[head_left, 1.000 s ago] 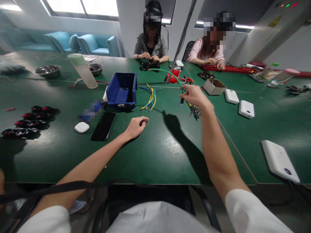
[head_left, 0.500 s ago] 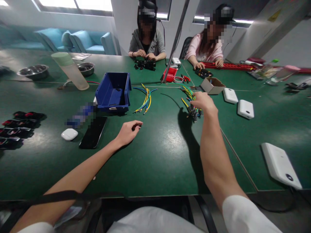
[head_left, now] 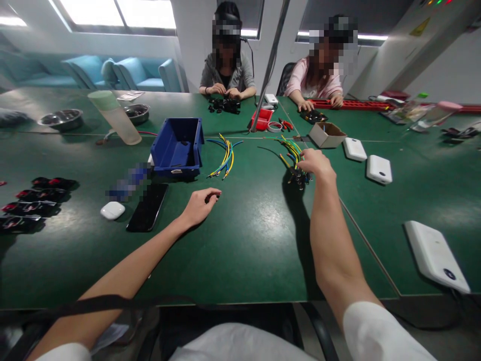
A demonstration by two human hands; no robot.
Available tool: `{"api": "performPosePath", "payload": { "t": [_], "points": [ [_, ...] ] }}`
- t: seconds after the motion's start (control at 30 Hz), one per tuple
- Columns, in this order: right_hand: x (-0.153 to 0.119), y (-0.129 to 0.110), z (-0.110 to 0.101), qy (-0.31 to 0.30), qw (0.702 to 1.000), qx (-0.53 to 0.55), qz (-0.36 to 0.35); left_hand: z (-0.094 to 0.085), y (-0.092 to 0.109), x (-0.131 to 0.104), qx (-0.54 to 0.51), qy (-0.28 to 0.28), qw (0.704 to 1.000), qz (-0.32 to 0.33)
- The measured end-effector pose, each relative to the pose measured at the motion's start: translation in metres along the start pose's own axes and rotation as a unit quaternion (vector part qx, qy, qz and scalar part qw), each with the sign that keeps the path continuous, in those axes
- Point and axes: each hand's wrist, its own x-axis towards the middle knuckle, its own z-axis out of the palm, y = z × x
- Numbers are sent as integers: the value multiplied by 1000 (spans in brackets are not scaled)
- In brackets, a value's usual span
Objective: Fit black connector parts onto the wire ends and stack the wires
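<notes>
My right hand (head_left: 316, 163) reaches over a bundle of yellow, green and blue wires (head_left: 290, 146) right of centre. Its fingers are closed on the wires, partly hiding them; dark ends with metal terminals stick out below. On the near side of a smaller bunch of yellow, blue and green wires (head_left: 227, 158), my left hand (head_left: 201, 205) rests on the table. Its fingers are curled, thumb and forefinger together, with a small dark spot at the tips that I cannot identify. The smaller bunch lies beside a blue bin (head_left: 176, 145) with a few small dark bits inside.
Left of my left hand lie a phone (head_left: 148, 208), a white case (head_left: 112, 210) and black packets (head_left: 33, 205). A bottle (head_left: 116, 118) leans there. Beyond the right hand stand an open carton (head_left: 326, 135), white devices (head_left: 379, 169) and a metal pole (head_left: 268, 70). Two people work opposite.
The view has shifted slightly. My right hand stays at the wire bundle, whose loose wires have shifted a little. My left hand keeps its place and curl.
</notes>
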Motion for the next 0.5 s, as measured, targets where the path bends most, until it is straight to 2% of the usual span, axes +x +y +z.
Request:
{"api": "performPosePath", "payload": {
  "t": [0.23,0.5],
  "points": [
    [1,12,2,-2,1000,11,0,0,1,0,1,4,1000,1],
    [0,16,-6,2,1000,2,13,0,0,0,2,4,1000,-8]
  ]
}}
